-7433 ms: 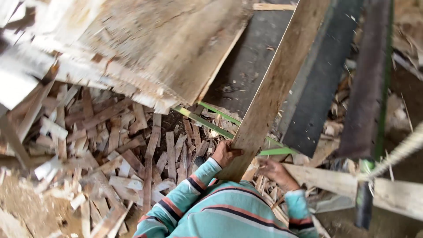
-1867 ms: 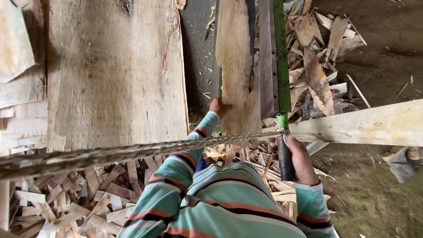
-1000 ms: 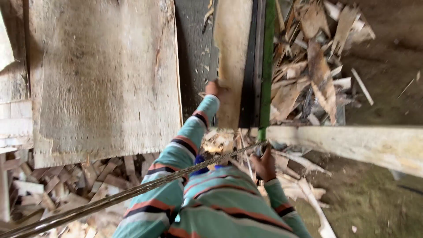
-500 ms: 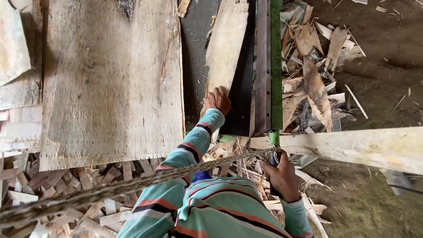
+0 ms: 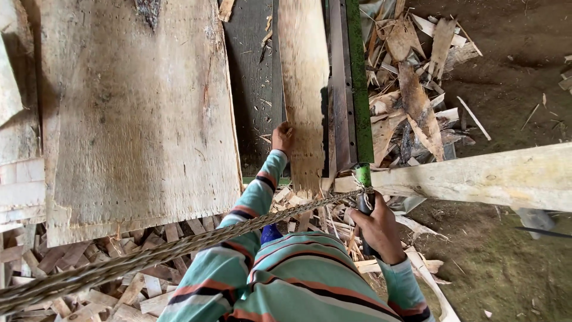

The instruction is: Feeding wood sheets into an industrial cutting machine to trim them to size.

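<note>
Veneer strip point(image 5: 304, 89) under spread left hand point(image 5: 282, 136); right hand point(image 5: 374, 229) grips half-hidden handle point(image 5: 363, 179).

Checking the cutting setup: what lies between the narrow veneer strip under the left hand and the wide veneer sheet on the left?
In the head view, only a dark table strip with a few chips separates narrow veneer strip from wide veneer sheet.

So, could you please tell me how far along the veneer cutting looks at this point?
Done: trimmed offcuts are heaped beside the cutter, and more scraps lie below the table. In hand: the left hand presses a narrow veneer strip against the long blade, while the right hand grips the lever handle. Left: the wide sheet lies whole, seemingly uncut.
</note>
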